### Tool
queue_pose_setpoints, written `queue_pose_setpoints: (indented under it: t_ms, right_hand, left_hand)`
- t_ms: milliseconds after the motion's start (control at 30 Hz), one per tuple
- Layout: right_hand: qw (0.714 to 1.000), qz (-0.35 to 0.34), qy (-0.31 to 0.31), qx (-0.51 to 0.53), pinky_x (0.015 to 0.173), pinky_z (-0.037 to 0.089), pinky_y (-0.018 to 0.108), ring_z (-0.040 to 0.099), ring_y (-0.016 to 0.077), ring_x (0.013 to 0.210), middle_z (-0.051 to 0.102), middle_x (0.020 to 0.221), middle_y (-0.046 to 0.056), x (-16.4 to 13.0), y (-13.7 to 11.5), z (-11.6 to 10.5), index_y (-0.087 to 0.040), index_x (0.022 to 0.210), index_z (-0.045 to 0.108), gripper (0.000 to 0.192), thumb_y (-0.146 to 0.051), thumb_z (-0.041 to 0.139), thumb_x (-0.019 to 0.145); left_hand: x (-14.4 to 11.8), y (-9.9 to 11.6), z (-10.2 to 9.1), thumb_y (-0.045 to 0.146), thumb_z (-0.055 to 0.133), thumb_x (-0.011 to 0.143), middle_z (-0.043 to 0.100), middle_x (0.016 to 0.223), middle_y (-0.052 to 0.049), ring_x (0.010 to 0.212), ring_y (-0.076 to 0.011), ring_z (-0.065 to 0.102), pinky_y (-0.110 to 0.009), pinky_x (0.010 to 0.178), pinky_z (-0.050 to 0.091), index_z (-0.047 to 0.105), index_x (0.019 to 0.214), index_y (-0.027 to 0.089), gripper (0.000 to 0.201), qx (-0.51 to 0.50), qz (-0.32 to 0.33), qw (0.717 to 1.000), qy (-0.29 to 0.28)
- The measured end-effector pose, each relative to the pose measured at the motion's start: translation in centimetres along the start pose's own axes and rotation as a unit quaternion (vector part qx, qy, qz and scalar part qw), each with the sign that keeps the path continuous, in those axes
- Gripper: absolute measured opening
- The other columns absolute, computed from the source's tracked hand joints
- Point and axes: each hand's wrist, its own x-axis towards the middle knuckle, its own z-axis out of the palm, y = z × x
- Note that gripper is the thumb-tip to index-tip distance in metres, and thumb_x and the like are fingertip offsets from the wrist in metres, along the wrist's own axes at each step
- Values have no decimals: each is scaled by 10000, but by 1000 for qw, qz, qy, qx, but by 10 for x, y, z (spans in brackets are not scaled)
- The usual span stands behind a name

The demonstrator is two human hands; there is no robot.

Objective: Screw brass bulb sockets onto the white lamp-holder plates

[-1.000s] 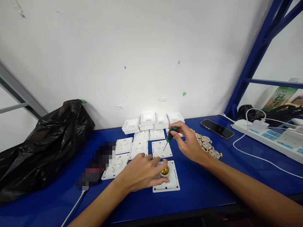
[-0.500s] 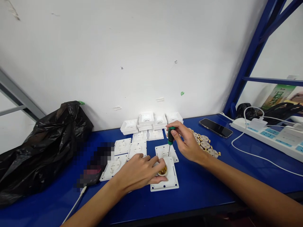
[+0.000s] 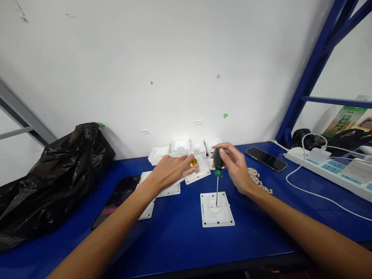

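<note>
My left hand pinches a round lamp socket with a shiny gold-coloured inside. The socket sits on a tilted square white plate at the back of the row of plates. My right hand is wrapped round the green-and-black handle of a screwdriver, which stands nearly upright. Its shaft reaches down to the middle of another square white plate, lying on the blue table in front of me. Whether the tip touches that plate or a screw is too small to tell.
White square housings stand along the wall. Round beige discs with yellow tabs lie beside my right forearm. A phone and a power strip are on the right. On the left are a black plastic bag and another phone.
My left hand has carried the socket and its plate away from me, to the back. A different plate now lies in front, nearer than before, under the screwdriver, which has shifted slightly right.
</note>
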Motion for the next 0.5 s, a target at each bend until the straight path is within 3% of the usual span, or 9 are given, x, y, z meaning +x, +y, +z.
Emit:
queue_pose_setpoints:
  t_ms: [100, 167, 367, 500]
  right_hand:
    - [993, -56, 95, 44, 552, 523, 264, 630, 125, 654, 622, 822, -3, 8, -2, -7, -259, 1063, 634, 175, -401, 564, 989]
    - [990, -75, 116, 43, 545, 508, 263, 629, 128, 657, 626, 835, 2, 11, -3, -10, -270, 1065, 626, 159, -391, 549, 996]
    - [993, -51, 100, 39, 572, 520, 277, 642, 135, 680, 647, 874, 16, 9, -3, -9, -262, 1050, 634, 173, -408, 578, 975]
    - [995, -39, 85, 45, 578, 522, 283, 640, 134, 684, 651, 866, 25, 7, -5, -7, -258, 1041, 637, 157, -388, 588, 969]
  left_hand:
    - [20, 19, 12, 614, 212, 1062, 746, 917, -71, 659, -199, 650, -296, 525, 217, 513, 1179, 188, 534, -33, -2, 999, 21]
    - [31, 31, 17, 622, 245, 1058, 751, 951, -61, 675, -190, 651, -298, 533, 237, 503, 1190, 204, 509, -72, -4, 997, 41]
    - [51, 60, 28, 595, 277, 1067, 742, 983, -67, 669, -191, 660, -309, 526, 271, 487, 1251, 211, 474, -93, 4, 994, 62]
    - [54, 64, 38, 590, 310, 1062, 729, 972, -79, 709, -195, 682, -302, 564, 334, 532, 1181, 190, 473, -82, 57, 994, 51]
